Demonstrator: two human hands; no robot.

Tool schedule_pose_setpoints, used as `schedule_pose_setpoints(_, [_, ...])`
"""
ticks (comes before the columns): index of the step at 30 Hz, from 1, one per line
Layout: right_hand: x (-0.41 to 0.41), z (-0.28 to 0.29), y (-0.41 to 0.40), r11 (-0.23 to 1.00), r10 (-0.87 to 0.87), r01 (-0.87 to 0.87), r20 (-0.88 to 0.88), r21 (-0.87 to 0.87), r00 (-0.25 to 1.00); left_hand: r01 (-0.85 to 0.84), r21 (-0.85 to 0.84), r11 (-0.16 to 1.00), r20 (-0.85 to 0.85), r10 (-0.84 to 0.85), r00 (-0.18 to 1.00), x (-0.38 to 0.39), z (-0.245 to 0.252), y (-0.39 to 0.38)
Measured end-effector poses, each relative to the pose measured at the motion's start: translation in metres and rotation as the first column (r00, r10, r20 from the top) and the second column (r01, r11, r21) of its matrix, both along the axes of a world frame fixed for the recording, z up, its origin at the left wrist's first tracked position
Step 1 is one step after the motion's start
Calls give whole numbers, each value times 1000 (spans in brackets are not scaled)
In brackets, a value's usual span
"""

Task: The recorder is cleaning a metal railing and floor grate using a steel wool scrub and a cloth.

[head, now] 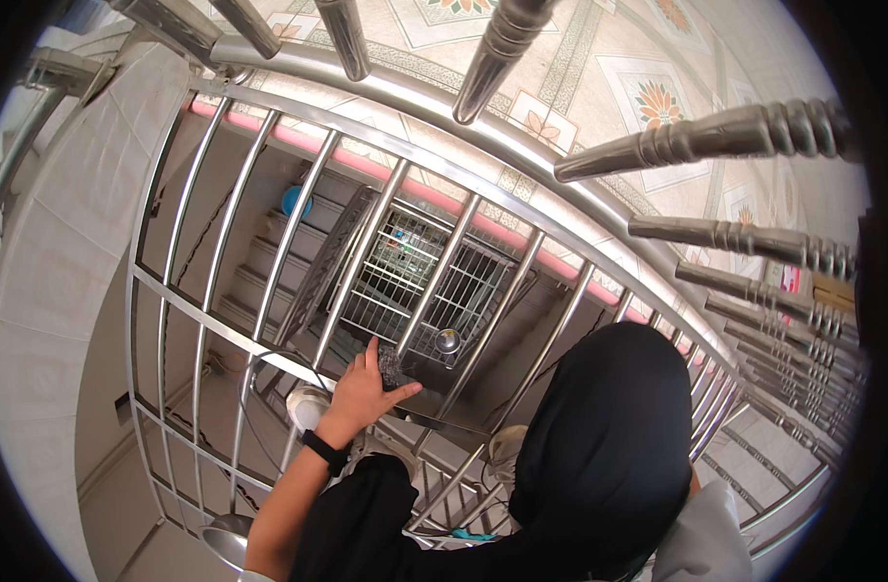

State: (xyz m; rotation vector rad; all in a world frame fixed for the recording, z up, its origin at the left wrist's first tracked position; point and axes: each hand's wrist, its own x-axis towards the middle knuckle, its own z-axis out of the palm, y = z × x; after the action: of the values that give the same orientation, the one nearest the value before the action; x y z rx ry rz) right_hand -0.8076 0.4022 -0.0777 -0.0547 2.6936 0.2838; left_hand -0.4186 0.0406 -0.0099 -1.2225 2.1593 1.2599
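Note:
My left hand (364, 396), with a black band on the wrist, is at a horizontal rail of the stainless steel grille. A grey steel wool scouring pad (391, 366) is held at its fingers, against a round upright bar (433, 284). The index finger points up along the pad's left side, and the thumb reaches out to the right. Part of the grip is hidden behind the hand. My right hand is out of view; only a sliver of skin shows beside my black-clad right knee (604, 429).
A polished handrail (415, 91) with turned balusters crosses above. Beyond the grille lie a deep stairwell, steps (269, 254) with a blue round object (296, 203), and a wire rack (473, 276). A metal bowl (229, 540), a dark cable (242, 396) and teal material (473, 535) are nearby.

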Motion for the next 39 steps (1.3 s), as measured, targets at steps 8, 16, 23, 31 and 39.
schedule_pose_setpoints(8, [-19,-1,16,1000,8,-8,27,21,1000,61,190,980,-62,-50,997,1,-16,-13])
schedule_pose_setpoints(16, [-5,24,-16,999,30,-31,-34,-41,999,-125,116,985,-84,135,987,-22,-19,-8])
schedule_pose_setpoints(23, [1,31,-23,1000,13,-14,-52,-11,999,-230,108,967,-191,247,950,-71,-31,-28])
schedule_pose_setpoints(31, [7,32,-33,1000,-7,7,-80,-4,997,-242,14,970,-276,236,932,-133,-34,-64])
schedule_pose_setpoints(39, [5,44,-43,994,15,-14,-15,109,1000,-165,-114,980,-317,122,941,-199,-45,-96])
